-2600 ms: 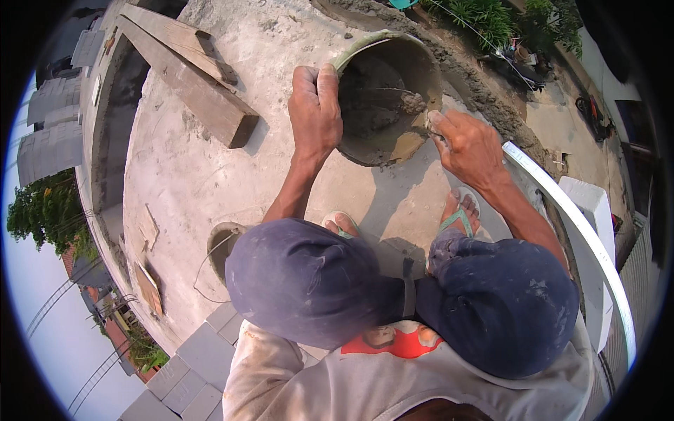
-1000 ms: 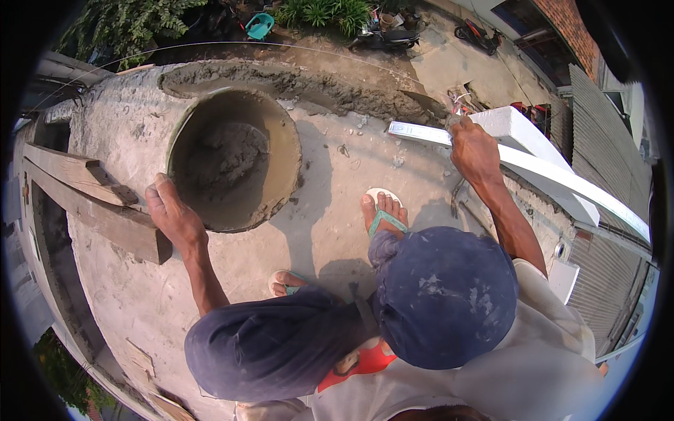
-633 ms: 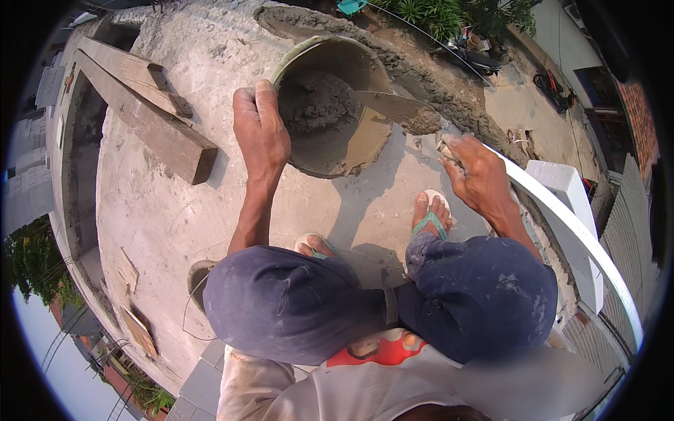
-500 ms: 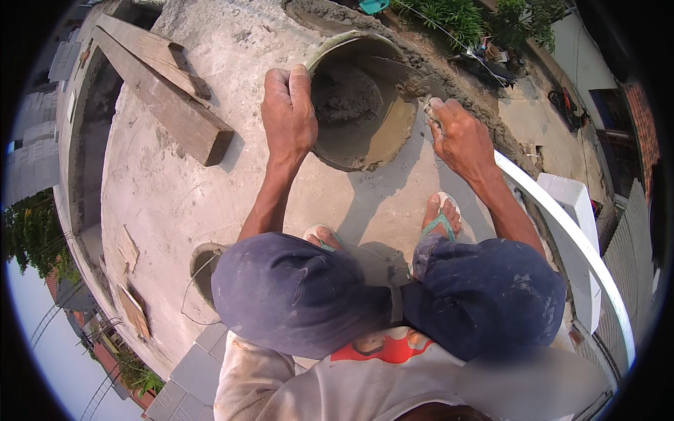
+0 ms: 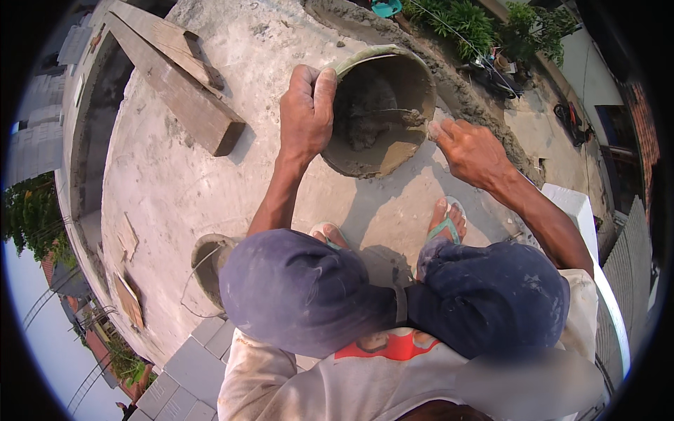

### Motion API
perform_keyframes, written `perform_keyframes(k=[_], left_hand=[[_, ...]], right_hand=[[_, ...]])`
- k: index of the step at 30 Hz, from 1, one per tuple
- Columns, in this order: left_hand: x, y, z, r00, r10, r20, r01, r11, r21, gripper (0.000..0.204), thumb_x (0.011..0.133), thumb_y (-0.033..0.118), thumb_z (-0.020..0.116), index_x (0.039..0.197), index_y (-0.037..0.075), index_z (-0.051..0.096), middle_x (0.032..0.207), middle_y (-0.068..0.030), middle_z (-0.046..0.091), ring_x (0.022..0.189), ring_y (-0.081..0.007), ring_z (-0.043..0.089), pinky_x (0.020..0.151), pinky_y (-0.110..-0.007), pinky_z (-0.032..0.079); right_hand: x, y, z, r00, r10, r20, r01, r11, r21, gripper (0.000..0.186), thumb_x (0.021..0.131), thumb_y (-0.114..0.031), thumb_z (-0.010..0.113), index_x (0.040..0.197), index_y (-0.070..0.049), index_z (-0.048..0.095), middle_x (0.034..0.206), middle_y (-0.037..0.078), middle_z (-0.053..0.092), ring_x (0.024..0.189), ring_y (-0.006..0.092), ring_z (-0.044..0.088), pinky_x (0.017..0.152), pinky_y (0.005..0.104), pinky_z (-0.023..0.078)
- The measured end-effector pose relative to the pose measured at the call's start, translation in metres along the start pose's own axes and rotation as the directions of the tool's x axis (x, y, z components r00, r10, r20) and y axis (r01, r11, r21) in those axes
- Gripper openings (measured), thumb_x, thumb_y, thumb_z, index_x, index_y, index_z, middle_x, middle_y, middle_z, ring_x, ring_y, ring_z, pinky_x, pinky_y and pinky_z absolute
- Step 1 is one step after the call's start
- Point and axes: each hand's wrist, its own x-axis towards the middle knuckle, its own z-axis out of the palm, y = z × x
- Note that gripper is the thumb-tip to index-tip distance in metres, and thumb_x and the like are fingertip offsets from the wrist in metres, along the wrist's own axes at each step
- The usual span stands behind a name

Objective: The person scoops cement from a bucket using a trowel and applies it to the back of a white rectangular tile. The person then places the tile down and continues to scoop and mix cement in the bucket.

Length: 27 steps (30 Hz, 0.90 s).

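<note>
Left hand: the left hand [image 5: 307, 112] is in the upper middle of the frame; its fingers are clamped on the near-left rim of the bucket, the thumb outside and the fingertips over the edge.
Right hand: the right hand [image 5: 472, 149] is right of the middle, just beside the right rim of the bucket; the fingers are close together and bent, the tips at the rim. If they hold something I cannot tell.
Bucket: the round bucket [image 5: 382, 109] stands in the upper middle of the frame on the concrete slab [image 5: 161, 182], tilted toward the person; grey wet mortar [image 5: 365, 116] lies inside, and a thin wire handle crosses it.
Planks: two wooden planks [image 5: 175, 70] lie in the upper left of the frame, one on the other, well apart from the bucket.
Small bucket: a second, smaller bucket [image 5: 207, 263] is at the lower left of the middle, partly hidden behind the knee.
Feet: two feet in green sandals [image 5: 444, 224] stand on the slab below the bucket.
Knees: dark blue trousers [image 5: 302, 295] fill the lower middle.
Pipe: a white pipe [image 5: 611, 309] curves along the right side.
Plants: green plants [image 5: 456, 17] are at the top edge.
</note>
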Motion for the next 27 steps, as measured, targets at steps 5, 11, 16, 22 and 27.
perform_keyframes(k=[5, 11, 16, 22, 27], left_hand=[[-0.001, 0.006, 0.009, 0.997, 0.070, 0.014, -0.071, 0.995, 0.068, 0.032, 0.108, 0.029, 0.059, 0.095, 0.001, 0.057, 0.070, -0.0128, 0.064, 0.064, -0.0206, 0.060, 0.061, -0.039, 0.049], [-0.015, 0.007, 0.010, 0.993, 0.115, 0.029, -0.118, 0.987, 0.105, 0.030, 0.108, 0.028, 0.060, 0.095, 0.002, 0.056, 0.070, -0.0136, 0.064, 0.061, -0.0245, 0.061, 0.060, -0.040, 0.049], [-0.024, 0.008, 0.018, 0.995, 0.103, 0.016, -0.104, 0.992, 0.076, 0.029, 0.109, 0.028, 0.058, 0.096, 0.002, 0.057, 0.074, -0.0096, 0.062, 0.068, -0.0180, 0.057, 0.063, -0.036, 0.048], [-0.025, -0.001, 0.018, 0.990, 0.117, -0.078, -0.110, 0.990, 0.090, 0.029, 0.110, 0.026, 0.057, 0.094, 0.003, 0.053, 0.070, -0.0129, 0.062, 0.061, -0.0244, 0.061, 0.059, -0.040, 0.048], [-0.023, 0.000, 0.018, 0.993, 0.030, -0.116, -0.026, 0.999, 0.040, 0.034, 0.112, 0.032, 0.054, 0.093, 0.003, 0.054, 0.080, -0.0016, 0.052, 0.075, -0.0100, 0.045, 0.067, -0.030, 0.043]], right_hand=[[0.002, -0.034, 0.034, 0.998, 0.054, -0.037, -0.053, 0.998, 0.045, 0.033, 0.084, -0.003, 0.064, 0.116, 0.004, 0.064, 0.101, 0.021, 0.065, 0.087, 0.0379, 0.073, 0.069, 0.0475, 0.061], [0.000, -0.019, -0.018, 0.963, 0.253, 0.088, -0.264, 0.954, 0.140, 0.029, 0.089, -0.008, 0.067, 0.116, 0.005, 0.065, 0.101, 0.025, 0.067, 0.088, 0.0426, 0.072, 0.076, 0.0517, 0.059], [0.003, -0.004, -0.017, 0.865, 0.226, 0.449, -0.391, 0.864, 0.319, 0.034, 0.093, -0.014, 0.071, 0.115, 0.010, 0.070, 0.100, 0.033, 0.072, 0.099, 0.0485, 0.071, 0.087, 0.0527, 0.058], [0.028, -0.036, 0.030, 0.941, 0.141, 0.307, -0.330, 0.566, 0.756, 0.038, 0.094, -0.015, 0.070, 0.124, 0.008, 0.069, 0.102, 0.033, 0.073, 0.093, 0.0415, 0.074, 0.085, 0.0493, 0.056], [0.022, -0.053, 0.029, 0.937, 0.197, 0.289, -0.332, 0.237, 0.913, 0.033, 0.096, -0.017, 0.073, 0.120, 0.006, 0.071, 0.087, 0.016, 0.073, 0.072, 0.0230, 0.066, 0.068, 0.0393, 0.053]])
